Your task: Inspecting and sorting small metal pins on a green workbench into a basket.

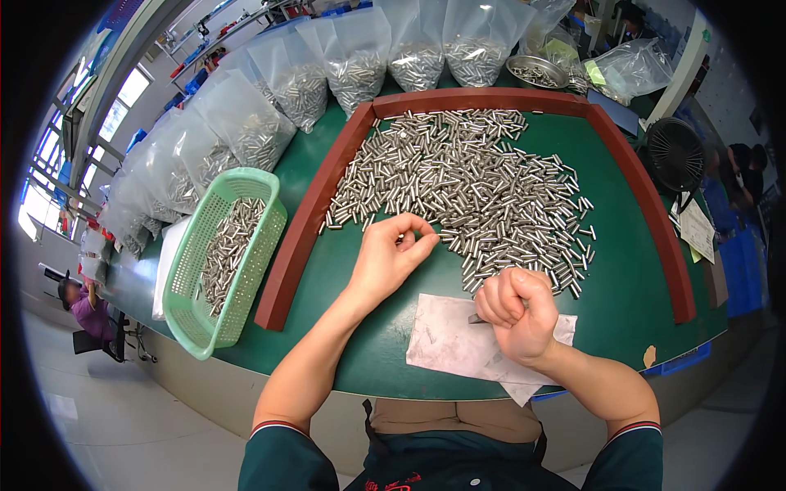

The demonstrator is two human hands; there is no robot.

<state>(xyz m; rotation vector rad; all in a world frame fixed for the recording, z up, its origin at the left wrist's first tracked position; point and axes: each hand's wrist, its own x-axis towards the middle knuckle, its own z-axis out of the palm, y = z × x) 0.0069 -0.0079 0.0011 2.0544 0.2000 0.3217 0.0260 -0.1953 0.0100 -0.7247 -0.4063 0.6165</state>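
Note:
A wide heap of short, shiny metal pins point(458, 176) covers the middle of the green table. At its near left edge is my left hand point(391, 255), thumb and fingertips drawn together. Whatever may lie between them is hidden. My right hand point(520, 315) is curled into a fist just in front of the heap, above a stained whitish cloth point(446, 335). A small dark end point(476, 318) pokes out by its fingers; the rest of that object is covered.
Red-brown rails point(299, 233) border the heap left, back and right. A light green basket point(182, 286) holds more pins at left. Clear bags of pins point(356, 78) line the back and left. A metal bowl point(538, 71) and black fan point(675, 155) stand right. Another person point(92, 317) sits far left.

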